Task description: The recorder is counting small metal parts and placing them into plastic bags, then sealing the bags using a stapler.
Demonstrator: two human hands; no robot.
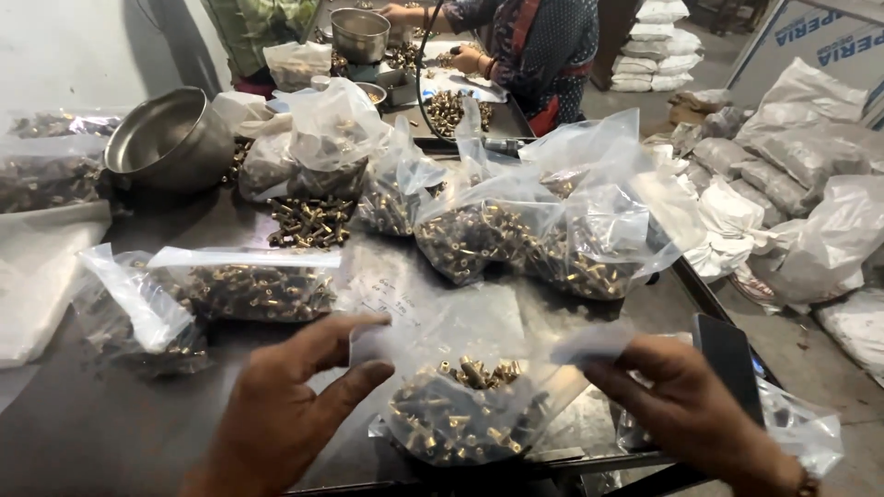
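Note:
A clear plastic bag point(470, 405) partly filled with small brass fittings sits at the near edge of the dark metal table point(101, 423). My left hand point(285, 405) pinches the bag's upper left corner between thumb and fingers. My right hand point(691, 405) grips the upper right corner, so the bag's mouth is stretched between both hands. The brass pieces lie heaped in the bag's bottom.
Several more bags of brass parts point(543, 239) crowd the table's middle, with a loose pile point(311, 221) and a tipped steel bowl point(170, 138) at the left. Another person point(534, 41) works at the far end. White sacks point(783, 175) lie on the floor to the right. A dark phone point(727, 350) rests near my right hand.

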